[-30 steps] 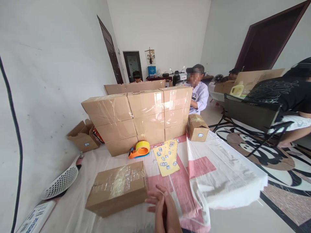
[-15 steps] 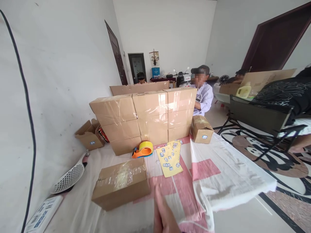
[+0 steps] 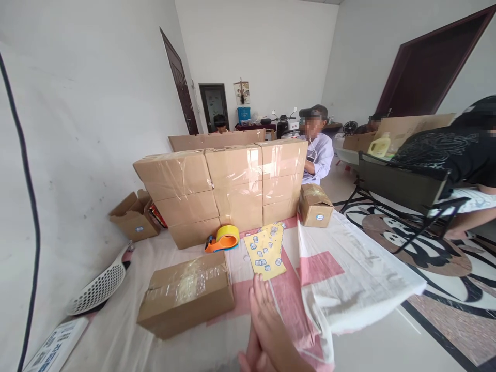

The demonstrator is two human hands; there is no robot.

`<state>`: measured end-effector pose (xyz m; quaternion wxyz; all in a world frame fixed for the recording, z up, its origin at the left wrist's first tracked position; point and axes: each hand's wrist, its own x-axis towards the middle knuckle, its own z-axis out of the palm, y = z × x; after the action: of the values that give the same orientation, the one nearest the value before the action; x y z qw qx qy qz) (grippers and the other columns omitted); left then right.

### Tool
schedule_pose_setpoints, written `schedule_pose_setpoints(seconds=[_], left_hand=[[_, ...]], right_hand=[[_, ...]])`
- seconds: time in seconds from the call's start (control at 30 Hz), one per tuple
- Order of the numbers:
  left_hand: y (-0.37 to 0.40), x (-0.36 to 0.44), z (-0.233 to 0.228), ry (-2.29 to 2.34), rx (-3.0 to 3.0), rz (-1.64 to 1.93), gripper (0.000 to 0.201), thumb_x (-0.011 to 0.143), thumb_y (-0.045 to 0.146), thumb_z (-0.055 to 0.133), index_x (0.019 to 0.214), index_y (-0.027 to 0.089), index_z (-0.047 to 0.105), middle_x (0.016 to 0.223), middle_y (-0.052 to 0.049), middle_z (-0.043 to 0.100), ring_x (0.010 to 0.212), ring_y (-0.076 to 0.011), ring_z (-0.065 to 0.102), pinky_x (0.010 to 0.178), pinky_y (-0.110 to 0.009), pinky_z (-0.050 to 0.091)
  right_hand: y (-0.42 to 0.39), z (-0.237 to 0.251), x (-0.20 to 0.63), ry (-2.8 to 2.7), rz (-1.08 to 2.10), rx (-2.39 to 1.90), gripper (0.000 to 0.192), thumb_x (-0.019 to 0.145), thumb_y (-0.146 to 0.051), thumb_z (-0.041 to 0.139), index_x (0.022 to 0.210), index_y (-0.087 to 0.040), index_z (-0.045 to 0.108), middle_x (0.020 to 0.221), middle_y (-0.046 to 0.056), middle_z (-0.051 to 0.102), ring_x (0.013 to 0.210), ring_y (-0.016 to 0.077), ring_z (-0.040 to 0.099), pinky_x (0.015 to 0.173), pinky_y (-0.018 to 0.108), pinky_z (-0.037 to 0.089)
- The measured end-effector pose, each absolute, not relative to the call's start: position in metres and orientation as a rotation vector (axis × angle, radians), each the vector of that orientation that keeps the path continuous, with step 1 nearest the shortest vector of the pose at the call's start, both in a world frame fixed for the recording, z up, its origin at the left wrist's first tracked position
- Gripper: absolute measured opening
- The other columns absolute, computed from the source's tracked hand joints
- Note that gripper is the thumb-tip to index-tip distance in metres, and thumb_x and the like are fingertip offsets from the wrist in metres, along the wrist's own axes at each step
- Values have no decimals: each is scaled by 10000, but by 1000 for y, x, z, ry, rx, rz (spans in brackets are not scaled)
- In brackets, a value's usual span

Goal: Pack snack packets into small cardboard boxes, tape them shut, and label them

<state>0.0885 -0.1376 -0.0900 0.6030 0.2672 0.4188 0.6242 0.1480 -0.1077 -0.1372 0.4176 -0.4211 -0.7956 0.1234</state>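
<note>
My right hand (image 3: 270,319) is stretched out at the bottom middle, its fingers straight and lying together. My left hand (image 3: 252,350) is pressed against it from below and the left, mostly covered by it. Nothing shows between the two palms. Just beyond the fingertips lies a yellow sheet (image 3: 273,266) with several small blue-and-white stickers on it. To the left of my hands sits a taped cardboard box (image 3: 186,305), apart from them. Behind that box, a tape dispenser (image 3: 223,239) in orange and yellow rests on the cloth.
A wall of stacked cardboard boxes (image 3: 236,201) stands across the table. A smaller box (image 3: 316,209) is at its right, an open box (image 3: 134,219) at its left. A white perforated racket-like thing (image 3: 103,287) lies by the wall. A person (image 3: 320,150) sits behind; another sits right.
My pressed-together hands have come further into view, reaching forward toward the yellow sheet, and the right hand now shows its back. The whole view has shifted slightly, moving the scene left.
</note>
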Motion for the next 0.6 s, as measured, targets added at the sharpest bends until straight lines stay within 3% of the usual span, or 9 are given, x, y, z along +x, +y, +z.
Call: schedule_pose_setpoints(seconds=[0.07, 0.1, 0.17, 0.27, 0.33, 0.4, 0.47, 0.53, 0.6], left_hand=[[-138, 95, -87, 957, 614, 1499, 786, 969, 644, 230, 1123, 79, 755, 1308, -239, 675, 1351, -317, 576, 1128, -439, 456], [-137, 98, -86, 978, 615, 1524, 729, 980, 621, 254, 1067, 103, 759, 1282, -235, 689, 1330, -314, 597, 1031, -474, 547], [-135, 106, -85, 1050, 606, 1541, 582, 975, 584, 420, 1129, 130, 749, 1265, -168, 714, 1352, -309, 577, 1116, -514, 476], [-130, 108, -79, 1102, 599, 1545, 480, 953, 586, 506, 1113, 218, 768, 1233, -111, 738, 1353, -301, 576, 1080, -499, 525], [-125, 99, -69, 1075, 618, 1526, 623, 975, 619, 356, 1089, 173, 775, 1198, -181, 740, 1334, -292, 593, 988, -440, 576], [-121, 81, -56, 1031, 646, 1515, 677, 978, 612, 244, 1065, 188, 765, 1243, -213, 715, 1305, -279, 620, 860, -407, 623], [-120, 64, -49, 1003, 657, 1498, 658, 967, 607, 307, 1291, 183, 692, 1408, -153, 635, 1424, -273, 500, 1037, -415, 546], [-123, 57, -51, 1044, 634, 1478, 586, 922, 611, 496, 1389, 283, 631, 1561, -40, 501, 1531, -311, 301, 1165, -497, 441], [-130, 61, -63, 1118, 593, 1453, 687, 841, 638, 634, 1432, 289, 591, 1644, -8, 371, 1568, -358, 98, 1228, -580, 321]], right_hand=[[-113, -143, 140, -2093, 225, -1010, 604, 1021, -270, 438, 1600, -129, 335, 1563, 204, 462, 1503, 377, 355, 1166, 630, 407], [-115, -143, 132, -2148, 225, -975, 541, 1042, -241, 390, 1577, -165, 397, 1503, 185, 543, 1465, 350, 435, 1141, 584, 466], [-120, -130, 121, -2243, 288, -936, 510, 1050, -262, 401, 1559, -249, 438, 1480, 134, 578, 1442, 328, 476, 1116, 547, 508], [-122, -81, 134, -2231, 357, -960, 666, 1023, -378, 498, 1634, -320, 237, 1658, 63, 321, 1550, 341, 260, 1223, 617, 326], [-123, -52, 154, -2174, 369, -988, 812, 1022, -461, 467, 1660, -217, 26, 1708, 128, 63, 1574, 389, 65, 1230, 691, 175], [-126, -46, 167, -2147, 414, -1020, 859, 1034, -494, 426, 1646, -159, -74, 1700, 168, -38, 1570, 391, -2, 1233, 677, 158], [-131, -64, 163, -2160, 396, -953, 888, 1034, -467, 443, 1634, -147, -129, 1692, 188, -45, 1564, 386, -17, 1232, 659, 186], [-138, -90, 145, -2203, 289, -817, 839, 1048, -318, 428, 1626, -189, -167, 1691, 169, 28, 1565, 350, -16, 1230, 650, 199], [-144, -107, 129, -2231, 219, -760, 790, 1043, -153, 354, 1620, -225, -181, 1685, 127, 152, 1574, 283, 5, 1252, 607, 191]])
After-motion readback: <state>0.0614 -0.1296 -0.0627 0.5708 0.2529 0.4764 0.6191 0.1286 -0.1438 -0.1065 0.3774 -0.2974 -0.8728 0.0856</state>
